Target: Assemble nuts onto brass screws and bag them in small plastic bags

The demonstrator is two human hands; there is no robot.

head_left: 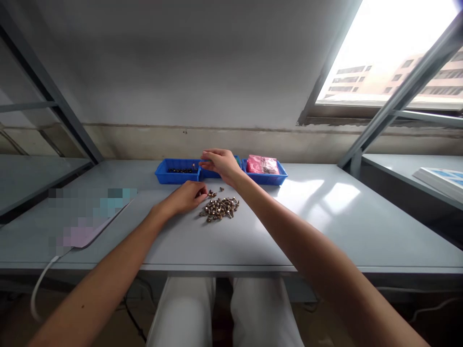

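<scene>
Fasteners lie on the table — bins behind them, a bag in the rightmost bin.

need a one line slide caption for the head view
Left hand beside piled metal parts, right hand near blue bins.

Our right hand hides much of the middle bin; we cannot tell whether our left hand holds any screws. Dark bits in the left bin are too small to name. Blocky blur masks the pad; the right edge cuts off the box.
</scene>
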